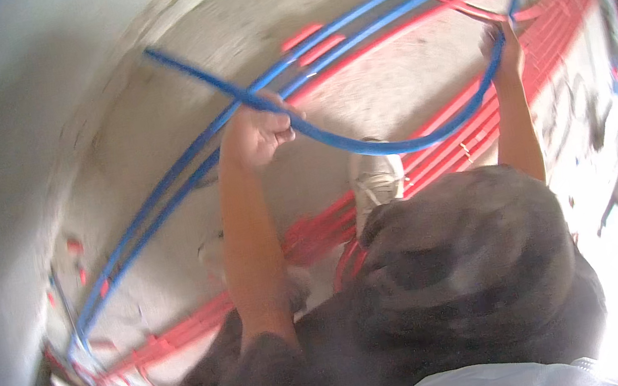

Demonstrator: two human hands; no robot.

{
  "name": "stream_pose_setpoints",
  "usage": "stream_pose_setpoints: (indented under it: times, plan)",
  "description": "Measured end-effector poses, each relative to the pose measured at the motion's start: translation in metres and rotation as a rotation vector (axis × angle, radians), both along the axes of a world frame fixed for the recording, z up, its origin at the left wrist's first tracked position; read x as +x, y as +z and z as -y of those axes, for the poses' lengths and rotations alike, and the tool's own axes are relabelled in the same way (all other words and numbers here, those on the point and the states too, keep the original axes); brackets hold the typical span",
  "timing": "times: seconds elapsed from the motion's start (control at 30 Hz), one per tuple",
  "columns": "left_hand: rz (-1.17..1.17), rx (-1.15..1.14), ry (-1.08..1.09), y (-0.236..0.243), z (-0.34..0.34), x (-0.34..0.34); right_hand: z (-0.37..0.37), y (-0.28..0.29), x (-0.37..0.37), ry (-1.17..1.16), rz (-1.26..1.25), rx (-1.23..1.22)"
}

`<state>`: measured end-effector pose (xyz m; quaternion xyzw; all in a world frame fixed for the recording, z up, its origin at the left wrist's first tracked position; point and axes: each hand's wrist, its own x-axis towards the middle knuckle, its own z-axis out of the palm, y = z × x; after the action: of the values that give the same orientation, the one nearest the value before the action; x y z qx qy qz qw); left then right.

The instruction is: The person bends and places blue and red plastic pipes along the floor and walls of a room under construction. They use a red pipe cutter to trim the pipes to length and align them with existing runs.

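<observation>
A long blue conduit pipe (399, 147) sags in a U-shaped curve between my two hands. My left hand (262, 131) is closed round it, with a straight free end sticking out past the hand to the upper left. At the other side of the curve my right hand (510, 49) grips the same pipe, which carries on upward beyond the fingers. Motion blur softens the right fingers. Just above that hand, a curved red conduit (470, 6) passes close by. Below the bend shows a light-coloured shoe (376, 178).
Two blue conduits (154, 194) run along the rough concrete floor (381, 87). A bundle of red conduits (448, 145) crosses beneath my arms. Short red pieces (322, 49) lie beside the blue lines. A pale wall (17, 160) rises at the left. Dark rounded fabric (465, 248) hides the lower middle.
</observation>
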<state>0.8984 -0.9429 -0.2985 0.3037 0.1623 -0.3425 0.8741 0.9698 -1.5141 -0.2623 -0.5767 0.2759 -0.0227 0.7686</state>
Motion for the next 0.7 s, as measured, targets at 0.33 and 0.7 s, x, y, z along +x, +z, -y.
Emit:
stream_pose_setpoints:
  times: [0.33, 0.7]
  plan:
    - [0.678, 0.129, 0.290, 0.171, 0.151, 0.028, -0.065, 0.225, 0.027, 0.164, 0.524, 0.309]
    - [0.561, -0.221, 0.244, 0.183, 0.060, 0.103, -0.104, 0.244, 0.061, 0.020, 0.522, 0.366]
